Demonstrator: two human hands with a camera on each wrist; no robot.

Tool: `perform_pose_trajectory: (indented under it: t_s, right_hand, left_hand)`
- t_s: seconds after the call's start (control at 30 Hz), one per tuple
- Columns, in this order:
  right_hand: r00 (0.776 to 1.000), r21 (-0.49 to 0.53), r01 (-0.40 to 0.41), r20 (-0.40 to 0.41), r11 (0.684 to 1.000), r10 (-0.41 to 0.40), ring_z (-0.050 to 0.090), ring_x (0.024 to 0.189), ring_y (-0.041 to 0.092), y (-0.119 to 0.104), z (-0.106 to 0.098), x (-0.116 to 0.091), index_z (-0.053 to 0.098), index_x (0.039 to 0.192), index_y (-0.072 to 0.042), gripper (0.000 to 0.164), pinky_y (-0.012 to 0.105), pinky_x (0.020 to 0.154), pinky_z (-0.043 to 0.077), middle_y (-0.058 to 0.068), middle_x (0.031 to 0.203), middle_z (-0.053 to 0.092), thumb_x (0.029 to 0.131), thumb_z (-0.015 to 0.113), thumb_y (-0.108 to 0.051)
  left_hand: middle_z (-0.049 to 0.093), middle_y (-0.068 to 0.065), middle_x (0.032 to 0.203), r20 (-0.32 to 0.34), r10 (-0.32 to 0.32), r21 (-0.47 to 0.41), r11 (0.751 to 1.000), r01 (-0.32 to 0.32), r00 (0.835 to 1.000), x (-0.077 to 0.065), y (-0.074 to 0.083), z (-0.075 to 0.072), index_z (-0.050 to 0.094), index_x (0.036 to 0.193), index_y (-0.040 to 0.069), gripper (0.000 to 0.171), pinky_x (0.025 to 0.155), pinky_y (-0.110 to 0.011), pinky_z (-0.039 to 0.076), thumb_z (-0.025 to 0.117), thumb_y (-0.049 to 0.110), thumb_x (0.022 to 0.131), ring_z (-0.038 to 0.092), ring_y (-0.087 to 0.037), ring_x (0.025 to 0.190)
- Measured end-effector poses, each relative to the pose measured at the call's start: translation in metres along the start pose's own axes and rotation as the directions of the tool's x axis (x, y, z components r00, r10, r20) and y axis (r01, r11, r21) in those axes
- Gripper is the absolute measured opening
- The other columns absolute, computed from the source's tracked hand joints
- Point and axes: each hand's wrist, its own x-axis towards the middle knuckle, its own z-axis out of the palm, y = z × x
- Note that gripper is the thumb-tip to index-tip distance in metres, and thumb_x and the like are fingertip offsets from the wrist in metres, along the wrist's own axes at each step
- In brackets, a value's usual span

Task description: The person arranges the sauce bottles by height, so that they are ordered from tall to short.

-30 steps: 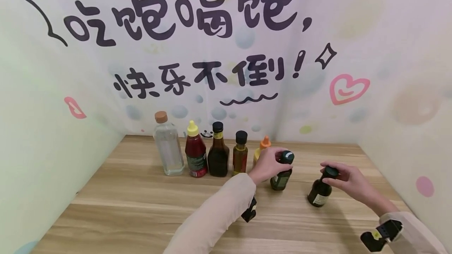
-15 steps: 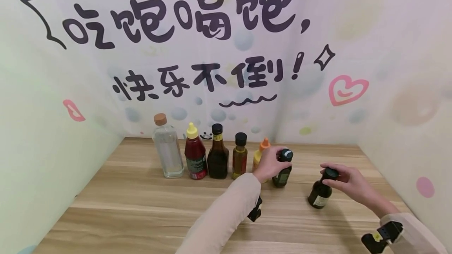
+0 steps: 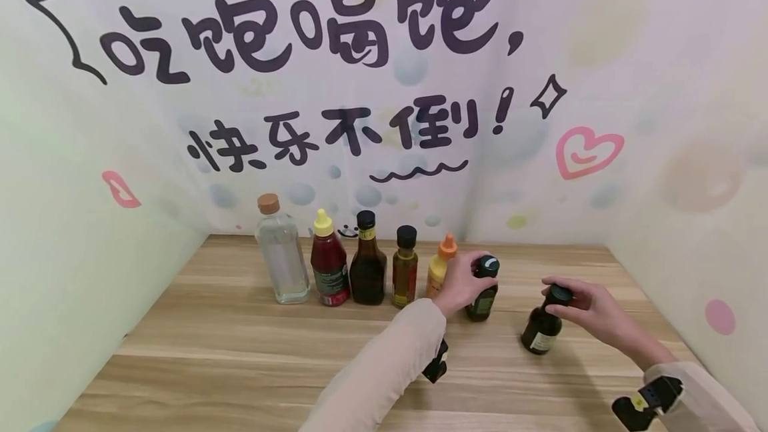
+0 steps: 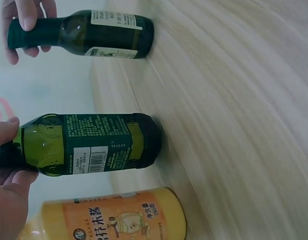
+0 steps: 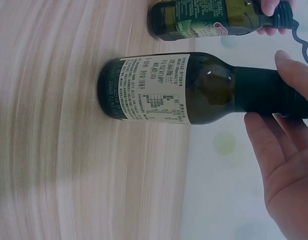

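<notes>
My left hand point(image 3: 461, 283) grips a green glass bottle point(image 3: 482, 304) by its neck, near the dark cap. In the left wrist view this bottle point(image 4: 94, 145) shows a green label with a barcode, and its base meets the wooden table. Farther right, my right hand point(image 3: 600, 312) holds a dark bottle point(image 3: 540, 333) by its neck, thumb on one side and fingers on the other. A pale printed label covers the dark bottle point(image 5: 154, 90) in the right wrist view; it stands upright on the table. Close to the left hand is a yellow squeeze bottle point(image 3: 437, 274) with an orange tip, partly hidden.
Left of the yellow bottle, a row continues with an amber oil bottle point(image 3: 405, 279), a brown sauce bottle point(image 3: 369, 272), a red squeeze bottle point(image 3: 330, 269) and a clear bottle point(image 3: 283, 259). Behind the table point(image 3: 240, 365) hangs a printed cloth point(image 3: 360, 179).
The left hand has shifted the green bottle slightly right and back, towards the row of bottles. The right hand and its dark bottle have stayed in place.
</notes>
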Motion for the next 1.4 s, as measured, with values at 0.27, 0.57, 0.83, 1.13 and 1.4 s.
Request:
perform_pose_trajectory:
  t_s: [0.27,0.57,0.83,1.13,1.4]
  right_hand:
    - [1.000,0.002,-0.008,0.004,1.000,0.008,0.060,0.083,0.003,0.002,0.000,-0.001,0.052,0.116,0.004,0.039,0.022,0.061,0.051,-0.017,0.099,0.059,0.079,0.063,0.003]
    - [1.000,-0.001,-0.013,0.014,1.000,0.013,0.060,0.082,0.003,0.000,-0.001,0.001,0.052,0.116,0.003,0.039,0.022,0.060,0.051,-0.022,0.099,0.057,0.079,0.063,0.002]
    - [0.999,-0.053,0.038,0.005,0.998,-0.037,0.059,0.081,0.001,-0.001,0.000,0.002,0.055,0.112,0.003,0.037,0.019,0.061,0.050,-0.022,0.097,0.057,0.076,0.064,0.004]
    - [0.999,-0.054,0.042,0.015,0.998,-0.041,0.060,0.081,0.001,0.000,0.000,0.002,0.055,0.111,0.004,0.036,0.020,0.061,0.050,-0.023,0.098,0.057,0.076,0.065,0.003]
    - [0.994,-0.054,-0.097,0.041,0.994,0.099,0.059,0.081,0.001,-0.007,-0.006,0.004,0.054,0.112,0.007,0.037,0.022,0.062,0.050,-0.022,0.097,0.058,0.079,0.065,-0.006]
  left_hand:
    - [0.063,-0.005,0.100,0.025,-0.041,-0.029,0.999,0.042,0.999,0.002,-0.005,0.001,0.062,0.106,0.005,0.035,0.073,-0.015,0.045,0.072,0.005,0.072,0.059,-0.010,0.088]
    - [0.061,-0.007,0.101,0.047,-0.039,-0.025,0.999,0.041,0.998,0.002,-0.001,0.001,0.059,0.108,0.004,0.036,0.072,-0.016,0.045,0.070,0.004,0.074,0.058,-0.012,0.087]
    - [0.060,-0.005,0.104,0.084,0.002,0.044,0.999,-0.006,0.996,0.002,-0.009,0.001,0.057,0.113,0.007,0.037,0.076,-0.017,0.044,0.068,0.010,0.077,0.057,-0.011,0.090]
    - [0.060,-0.006,0.106,0.108,0.018,0.009,1.000,-0.019,0.994,0.004,-0.014,-0.001,0.056,0.114,0.006,0.038,0.080,-0.018,0.043,0.068,0.009,0.077,0.057,-0.014,0.097]
    - [0.060,-0.007,0.108,0.114,0.013,-0.020,1.000,-0.011,0.993,0.004,-0.012,-0.001,0.056,0.114,0.005,0.039,0.083,-0.018,0.042,0.067,0.007,0.078,0.056,-0.015,0.101]
